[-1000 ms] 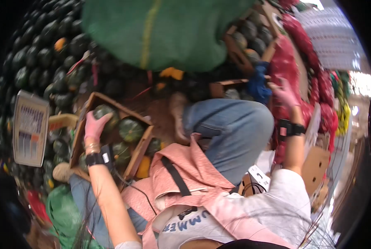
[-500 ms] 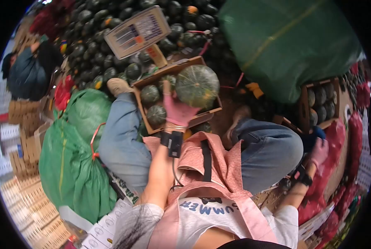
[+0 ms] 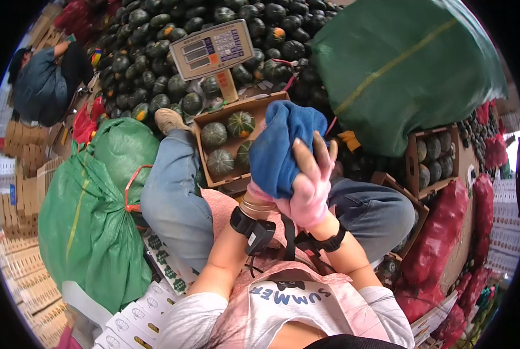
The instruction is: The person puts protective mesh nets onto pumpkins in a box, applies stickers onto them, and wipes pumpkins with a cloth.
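A crumpled blue cloth [image 3: 280, 148] is held up over the right side of an open cardboard box [image 3: 204, 116]. My right hand [image 3: 309, 189], in a pink glove with worn fingertips, is pressed round the cloth from the right. Beneath the cloth is my left hand [image 3: 261, 192]; its fingers are hidden, and only the pink-gloved base near the wrist shows. Several green squashes [image 3: 214, 134] sit in the box's left part. The cloth covers the right part, and whether a squash is inside the cloth cannot be seen.
A scale display [image 3: 211, 49] stands behind the box, before a heap of squashes [image 3: 149, 70]. Green sacks lie at left [image 3: 88, 215] and upper right [image 3: 405, 70]. A filled box [image 3: 431, 160] and red net bags [image 3: 440, 232] are at right. Another person [image 3: 44, 87] sits upper left.
The view has turned back and steadied. My right hand has come from the far right with the blue cloth to meet my left hand, which held a squash over the box; the cloth now hides that squash's place.
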Action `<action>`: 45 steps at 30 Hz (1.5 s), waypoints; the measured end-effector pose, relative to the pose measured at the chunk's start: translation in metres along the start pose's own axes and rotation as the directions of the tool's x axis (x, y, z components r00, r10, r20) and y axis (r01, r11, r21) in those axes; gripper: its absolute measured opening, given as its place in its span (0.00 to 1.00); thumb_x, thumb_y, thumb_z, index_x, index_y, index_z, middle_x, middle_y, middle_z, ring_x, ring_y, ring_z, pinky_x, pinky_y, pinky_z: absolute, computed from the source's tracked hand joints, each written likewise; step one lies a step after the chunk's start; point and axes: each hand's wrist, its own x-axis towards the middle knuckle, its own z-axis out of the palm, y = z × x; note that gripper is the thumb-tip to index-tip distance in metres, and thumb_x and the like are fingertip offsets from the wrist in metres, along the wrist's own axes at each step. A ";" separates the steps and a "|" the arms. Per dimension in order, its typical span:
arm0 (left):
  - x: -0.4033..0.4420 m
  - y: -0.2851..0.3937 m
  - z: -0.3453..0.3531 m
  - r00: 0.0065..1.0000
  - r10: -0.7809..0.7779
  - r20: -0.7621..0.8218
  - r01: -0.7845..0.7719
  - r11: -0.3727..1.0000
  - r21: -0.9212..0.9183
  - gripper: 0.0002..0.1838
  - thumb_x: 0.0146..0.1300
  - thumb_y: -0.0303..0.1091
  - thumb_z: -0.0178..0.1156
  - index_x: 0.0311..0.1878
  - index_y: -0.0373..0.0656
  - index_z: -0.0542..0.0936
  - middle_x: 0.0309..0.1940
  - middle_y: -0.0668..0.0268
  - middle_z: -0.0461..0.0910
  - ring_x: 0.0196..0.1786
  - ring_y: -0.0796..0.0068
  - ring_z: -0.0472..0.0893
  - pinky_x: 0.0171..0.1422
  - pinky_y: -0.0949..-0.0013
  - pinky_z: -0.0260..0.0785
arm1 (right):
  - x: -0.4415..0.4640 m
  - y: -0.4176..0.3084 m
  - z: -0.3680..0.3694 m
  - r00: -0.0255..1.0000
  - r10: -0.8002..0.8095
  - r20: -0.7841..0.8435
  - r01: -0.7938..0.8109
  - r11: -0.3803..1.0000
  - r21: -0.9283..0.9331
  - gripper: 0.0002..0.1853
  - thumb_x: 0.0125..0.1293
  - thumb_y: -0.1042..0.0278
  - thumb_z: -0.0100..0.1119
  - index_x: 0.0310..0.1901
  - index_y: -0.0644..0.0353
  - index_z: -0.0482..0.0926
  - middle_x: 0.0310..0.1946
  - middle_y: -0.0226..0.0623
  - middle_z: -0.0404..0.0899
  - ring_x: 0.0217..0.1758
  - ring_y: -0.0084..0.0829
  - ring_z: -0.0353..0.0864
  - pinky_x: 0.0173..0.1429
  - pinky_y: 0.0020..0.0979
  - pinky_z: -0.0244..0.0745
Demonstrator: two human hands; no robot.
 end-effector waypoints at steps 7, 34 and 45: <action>0.006 0.020 -0.024 0.969 -0.229 0.094 0.241 0.788 -0.566 0.38 0.46 0.37 0.70 0.61 0.42 0.65 0.49 0.67 0.71 0.52 0.76 0.72 0.58 0.71 0.66 | 0.060 0.057 0.028 0.580 0.610 0.540 -0.748 0.136 0.650 0.13 0.66 0.64 0.52 0.47 0.63 0.70 0.39 0.35 0.77 0.41 0.23 0.73 0.49 0.28 0.70; 0.012 -0.015 -0.008 0.936 -0.348 0.058 0.129 0.184 -0.974 0.43 0.51 0.53 0.61 0.67 0.42 0.62 0.68 0.49 0.61 0.65 0.55 0.67 0.71 0.53 0.57 | -0.005 0.045 0.055 0.399 0.696 0.597 -0.191 -0.574 0.796 0.22 0.71 0.56 0.45 0.61 0.58 0.64 0.57 0.38 0.71 0.56 0.33 0.73 0.62 0.36 0.69; 0.000 0.007 -0.020 0.716 -0.668 0.203 0.517 0.312 -0.797 0.22 0.58 0.33 0.60 0.56 0.42 0.68 0.47 0.64 0.76 0.48 0.70 0.78 0.54 0.66 0.73 | 0.019 0.046 0.018 0.506 0.775 0.379 -0.632 0.034 0.774 0.12 0.67 0.64 0.52 0.47 0.61 0.72 0.43 0.38 0.75 0.47 0.22 0.72 0.50 0.27 0.71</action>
